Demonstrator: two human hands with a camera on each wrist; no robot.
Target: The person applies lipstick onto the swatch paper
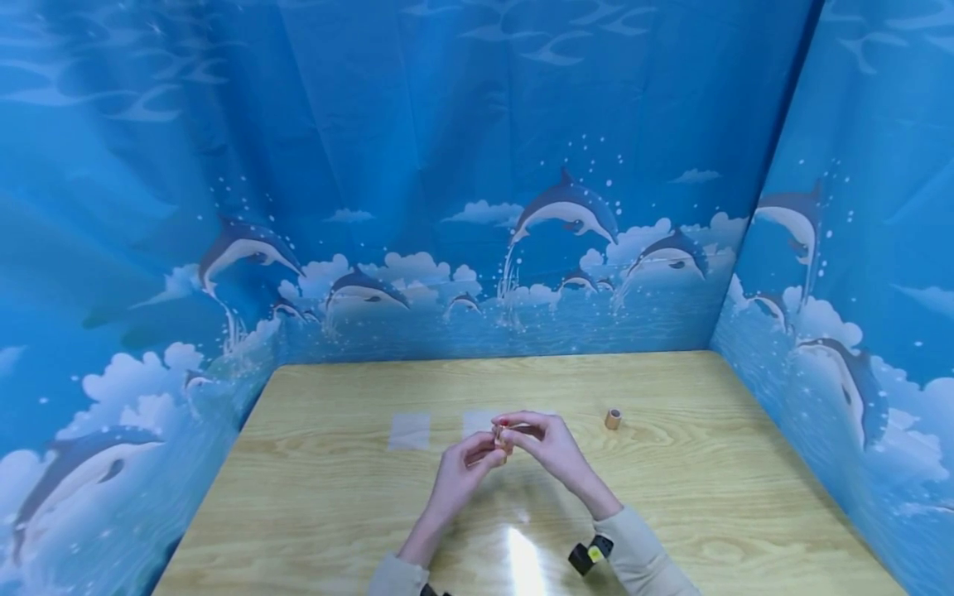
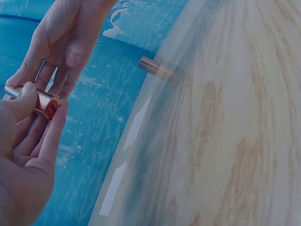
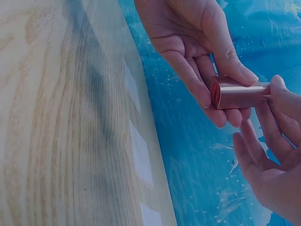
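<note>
- Beige sleeves (image 1: 647, 556) nearest, one behind each hand; black wrist device (image 1: 591, 553) with a yellow spot strapped at the right cuff.
- Wood-grain table (image 1: 313, 497) beneath both hands; bright glare patch (image 1: 525, 563) between the forearms, on the near side of the hands.
- Left hand (image 1: 458, 476): thumb and fingers clamped round the wide barrel of a rose-gold lipstick tube (image 3: 241, 96), thumb lying along its side.
- Tube sits between the two hands, raised off the table. Red disc (image 3: 215, 95) on its wide end, beside the left fingertips; narrower silvery neck (image 3: 267, 89) at the other end, toward the right hand.
- Right hand (image 1: 550, 445): thumb and forefinger together on the neck end, pinching it; other fingers bent loosely below. Small red spot (image 1: 503, 422) visible under the forefinger; its detail is too small to make out.
- Pale square patches (image 1: 409, 431) in a row on the table, beyond the hands: one to the left of the left hand, one just behind the fingertips, a third mostly hidden behind the right hand.
- Rose-gold cap (image 1: 613, 420), hollow, upright on the table, to the right of the right hand and apart from it.
- Blue dolphin-print curtain (image 1: 447, 99) beyond everything, enclosing the back and both sides.
</note>
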